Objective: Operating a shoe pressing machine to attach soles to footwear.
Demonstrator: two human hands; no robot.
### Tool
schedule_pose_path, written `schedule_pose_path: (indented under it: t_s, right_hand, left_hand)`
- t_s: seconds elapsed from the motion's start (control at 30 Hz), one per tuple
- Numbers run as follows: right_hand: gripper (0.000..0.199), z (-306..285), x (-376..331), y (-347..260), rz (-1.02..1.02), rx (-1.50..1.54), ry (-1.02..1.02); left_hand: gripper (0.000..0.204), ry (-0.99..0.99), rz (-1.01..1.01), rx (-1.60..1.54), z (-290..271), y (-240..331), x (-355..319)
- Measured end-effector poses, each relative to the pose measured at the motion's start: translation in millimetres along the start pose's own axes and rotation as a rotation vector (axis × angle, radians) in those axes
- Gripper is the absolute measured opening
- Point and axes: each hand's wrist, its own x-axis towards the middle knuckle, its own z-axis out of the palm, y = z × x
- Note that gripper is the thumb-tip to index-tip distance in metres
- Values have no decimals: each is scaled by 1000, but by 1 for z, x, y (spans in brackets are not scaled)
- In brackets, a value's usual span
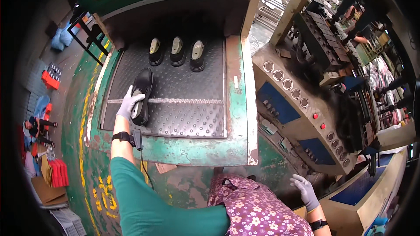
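Fingers of my gloved left hand (129,104) are wrapped round the heel end of a black shoe (143,83), with a light-coloured last showing in its opening. That shoe is over the left part of a dark, studded conveyor belt (183,83), its toe pointing away from me. I cannot tell whether its sole touches the belt. Farther back stand three more black shoes: a left one (155,57), a middle one (177,54) and a right one (197,61), all with pale lasts inside. My gloved right hand (305,190) hangs at my right side, fingers apart, holding nothing.
A green metal frame (197,150) borders the belt, and a dark machine mouth opens behind the shoes. On the right stands a beige machine (293,100) with round gauges and red buttons. A person (37,126) sits at far left near red bags (58,172).
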Motion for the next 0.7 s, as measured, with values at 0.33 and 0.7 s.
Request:
schedule_pose_path:
  t_s: [0.33, 0.7]
  right_hand:
    - [49, -13, -26, 51, 34, 159, 87]
    - [30, 52, -130, 234, 246, 889, 546]
  left_hand:
    - [73, 212, 226, 879, -26, -26, 54]
    - [42, -641, 939, 410, 416, 34, -178]
